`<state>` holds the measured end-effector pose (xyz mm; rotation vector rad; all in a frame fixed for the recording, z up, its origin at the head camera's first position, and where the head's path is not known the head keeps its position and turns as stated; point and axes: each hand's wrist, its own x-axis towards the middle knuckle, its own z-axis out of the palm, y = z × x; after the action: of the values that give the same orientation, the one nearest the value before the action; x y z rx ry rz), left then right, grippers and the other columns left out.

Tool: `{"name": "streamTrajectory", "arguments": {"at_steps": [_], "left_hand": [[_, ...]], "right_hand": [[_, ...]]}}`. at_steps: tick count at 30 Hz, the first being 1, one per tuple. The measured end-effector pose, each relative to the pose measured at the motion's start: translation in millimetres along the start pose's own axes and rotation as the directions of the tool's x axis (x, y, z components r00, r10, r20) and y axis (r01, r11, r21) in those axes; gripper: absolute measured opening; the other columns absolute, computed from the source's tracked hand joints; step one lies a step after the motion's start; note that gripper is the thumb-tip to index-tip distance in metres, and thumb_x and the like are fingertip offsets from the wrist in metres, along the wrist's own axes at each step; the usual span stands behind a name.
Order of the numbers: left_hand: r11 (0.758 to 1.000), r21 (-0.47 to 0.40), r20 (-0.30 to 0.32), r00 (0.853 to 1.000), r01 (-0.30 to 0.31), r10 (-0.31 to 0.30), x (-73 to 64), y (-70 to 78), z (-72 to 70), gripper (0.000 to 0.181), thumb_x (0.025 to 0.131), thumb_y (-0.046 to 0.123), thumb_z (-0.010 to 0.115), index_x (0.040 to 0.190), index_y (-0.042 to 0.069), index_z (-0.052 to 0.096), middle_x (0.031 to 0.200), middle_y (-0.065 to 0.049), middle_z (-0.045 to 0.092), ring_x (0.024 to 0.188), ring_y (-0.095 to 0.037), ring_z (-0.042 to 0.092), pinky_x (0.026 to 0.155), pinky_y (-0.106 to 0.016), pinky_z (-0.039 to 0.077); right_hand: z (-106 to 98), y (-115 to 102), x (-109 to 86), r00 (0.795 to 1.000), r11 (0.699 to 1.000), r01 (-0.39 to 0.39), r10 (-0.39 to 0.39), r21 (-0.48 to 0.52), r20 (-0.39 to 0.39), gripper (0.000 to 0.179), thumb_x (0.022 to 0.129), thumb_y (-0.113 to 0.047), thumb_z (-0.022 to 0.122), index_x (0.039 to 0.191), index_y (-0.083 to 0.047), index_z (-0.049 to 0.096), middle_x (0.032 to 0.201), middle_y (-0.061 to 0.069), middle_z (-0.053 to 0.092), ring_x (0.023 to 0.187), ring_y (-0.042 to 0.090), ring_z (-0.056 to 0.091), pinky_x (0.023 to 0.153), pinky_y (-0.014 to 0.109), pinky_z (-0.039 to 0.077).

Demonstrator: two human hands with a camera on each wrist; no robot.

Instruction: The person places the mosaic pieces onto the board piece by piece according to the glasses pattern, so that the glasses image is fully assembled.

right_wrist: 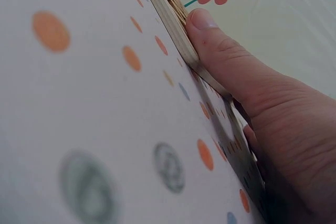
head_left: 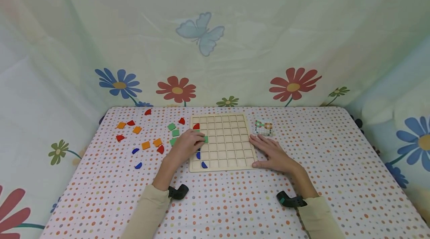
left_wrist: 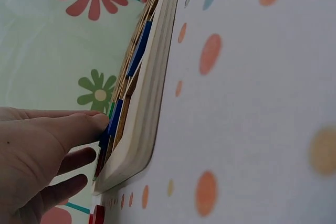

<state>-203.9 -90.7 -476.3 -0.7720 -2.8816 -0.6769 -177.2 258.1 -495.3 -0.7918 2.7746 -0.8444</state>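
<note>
A pale wooden grid board (head_left: 225, 169) lies flat on the table. My left hand (head_left: 188, 142) is over its left side, thumb and index finger pinching a green square tile (head_left: 206, 139) at the second column. Red quarter-circle (head_left: 196, 126) and blue half-circle pieces (head_left: 204, 164) sit in the left part of the grid; the hand hides some cells there. In the left wrist view the thumb is right beside a blue piece (left_wrist: 113, 116). With fingers spread fairly straight, my right hand (head_left: 273, 155) rests along the board's right edge, thumb near the front corner.
Left of the board lie loose pieces: orange squares (head_left: 146, 145), red quarter-circles (head_left: 120, 138), blue half-circles (head_left: 138, 165) and green squares (head_left: 175, 132). A small pattern card (head_left: 263, 128) is beyond the right hand. A floral curtain (head_left: 228, 78) hangs behind the dotted tablecloth (head_left: 231, 209).
</note>
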Motion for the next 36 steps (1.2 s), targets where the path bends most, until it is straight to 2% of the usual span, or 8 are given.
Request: {"name": "streamTrajectory", "arguments": {"at_steps": [4,9,14,18,22,26,31,36], "left_hand": [[0.999,0.035,0.003,1.000,0.001,-0.001,0.6,-0.3,0.9,0.019,0.092,0.020,0.066,0.107,0.013,0.076,0.121,0.000,0.070,0.116,-0.018,0.060,0.096,-0.032,0.052],[0.999,0.028,-0.019,1.000,0.017,-0.016,-2.2,-0.1,-0.4,0.020,0.093,0.021,0.066,0.108,0.013,0.076,0.121,0.000,0.070,0.115,-0.018,0.060,0.095,-0.032,0.053],[0.996,-0.021,-0.045,0.995,0.091,-0.092,-15.2,-3.8,-12.4,0.026,0.095,0.024,0.063,0.118,0.016,0.070,0.129,0.000,0.065,0.126,-0.021,0.054,0.105,-0.039,0.047],[0.984,-0.038,-0.066,0.983,0.172,-0.174,-37.1,-18.6,-30.1,0.034,0.095,0.026,0.063,0.127,0.018,0.064,0.136,-0.002,0.060,0.132,-0.023,0.049,0.109,-0.047,0.042],[0.973,-0.003,-0.032,0.972,0.231,-0.231,-63.8,-45.5,-47.4,0.047,0.091,0.031,0.067,0.134,0.016,0.058,0.143,-0.007,0.053,0.136,-0.028,0.043,0.110,-0.054,0.039],[0.964,0.024,-0.004,0.964,0.265,-0.265,-82.0,-67.9,-61.1,0.057,0.088,0.033,0.071,0.137,0.009,0.054,0.145,-0.016,0.049,0.137,-0.035,0.040,0.110,-0.059,0.034],[0.962,0.020,0.003,0.962,0.274,-0.274,-87.8,-79.5,-69.9,0.056,0.089,0.033,0.069,0.137,0.007,0.054,0.145,-0.019,0.048,0.136,-0.039,0.040,0.111,-0.060,0.033],[0.954,0.015,0.017,0.954,0.299,-0.299,-89.2,-79.7,-77.0,0.056,0.088,0.032,0.070,0.136,0.007,0.055,0.144,-0.020,0.048,0.136,-0.040,0.040,0.110,-0.062,0.033]], "right_hand": [[0,-1,-0.5,1.000,1.000,0.004,-0.004,-0.002,-0.003,0.090,0.079,-0.046,0.074,0.153,-0.017,0.031,0.161,0.009,0.025,0.149,0.040,0.016,0.114,0.061,0.010],[0,-2,0.9,1.000,1.000,0.010,-0.011,-0.012,-0.008,0.090,0.080,-0.046,0.074,0.153,-0.016,0.031,0.161,0.009,0.026,0.148,0.040,0.017,0.115,0.060,0.010],[0,-2,0.9,1.000,1.000,-0.007,0.007,-0.017,0.001,0.091,0.079,-0.048,0.074,0.152,-0.015,0.032,0.161,0.010,0.026,0.148,0.040,0.017,0.114,0.061,0.010],[0,-2,0.3,1.000,0.999,-0.024,0.024,-0.022,-0.003,0.091,0.078,-0.047,0.075,0.152,-0.015,0.032,0.161,0.010,0.027,0.148,0.040,0.017,0.114,0.061,0.011],[1,0,-0.6,1.000,0.999,-0.029,0.029,-0.024,-0.006,0.091,0.078,-0.047,0.075,0.152,-0.016,0.032,0.160,0.010,0.027,0.148,0.040,0.017,0.114,0.061,0.011],[3,0,-2.2,0.999,0.999,-0.032,0.032,-0.015,-0.007,0.091,0.078,-0.047,0.075,0.152,-0.016,0.033,0.160,0.011,0.027,0.148,0.042,0.018,0.113,0.063,0.011],[4,0,-1.2,1.000,1.000,-0.023,0.023,-0.019,-0.009,0.091,0.078,-0.048,0.075,0.152,-0.016,0.032,0.160,0.011,0.027,0.148,0.042,0.018,0.113,0.062,0.011],[2,2,0.2,1.000,1.000,-0.008,0.008,-0.020,-0.017,0.091,0.078,-0.046,0.075,0.152,-0.016,0.032,0.160,0.011,0.027,0.148,0.041,0.017,0.114,0.061,0.011]]}}
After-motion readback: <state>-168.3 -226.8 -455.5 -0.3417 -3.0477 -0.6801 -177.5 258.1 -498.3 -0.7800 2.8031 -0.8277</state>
